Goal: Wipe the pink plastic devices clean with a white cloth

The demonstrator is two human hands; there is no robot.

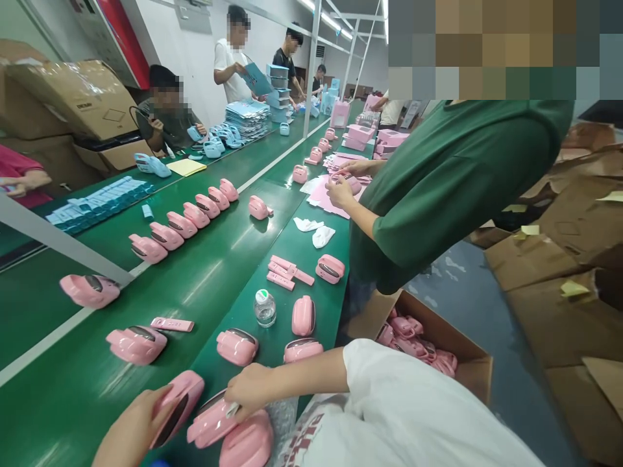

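My left hand (134, 425) grips a rounded pink plastic device (187, 392) with a dark window, tilted at the belt's near edge. My right hand (250, 389) lies over a second pink device (209, 425), its fingers closed on a small white cloth (232, 410) pressed against the top. A third pink device (248, 444) sits just below that hand, touching or nearly touching the second. Two others, an upright-lying one (238, 347) and one partly behind my forearm (302, 350), rest farther up the bench.
Pink devices (182, 225) line the green belt (214, 259). A glass jar (265, 308), pink strips (287, 271) and white cloths (321, 235) lie on the bench. A co-worker in green (452, 175) stands at right, beside a carton (467, 363) of pink parts.
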